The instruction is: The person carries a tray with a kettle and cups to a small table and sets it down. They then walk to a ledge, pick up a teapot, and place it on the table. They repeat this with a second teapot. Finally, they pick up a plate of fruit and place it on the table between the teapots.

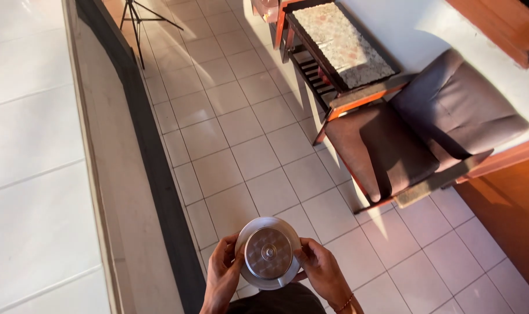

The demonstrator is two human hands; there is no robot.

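A round metal lid, silver with a dimpled centre and a small knob in the middle, is held low in the view above a pale tiled floor, gripped at its rim from both sides. The left hand clasps the lid's left edge, its fingers curled round the rim, while the right hand pinches the right edge; a thin beaded bracelet circles the right wrist. Both hands are closed on the lid and stand apart only by its width. Beyond them, to the right, a wooden armchair with brown seat and back cushions stands against a white wall, sunlight falling across one armrest. Just beside the chair, further up the frame, is a wooden side table with a speckled stone tabletop. A long dark-edged ledge runs along the left of the floor, and the legs of a black tripod stand at the top.
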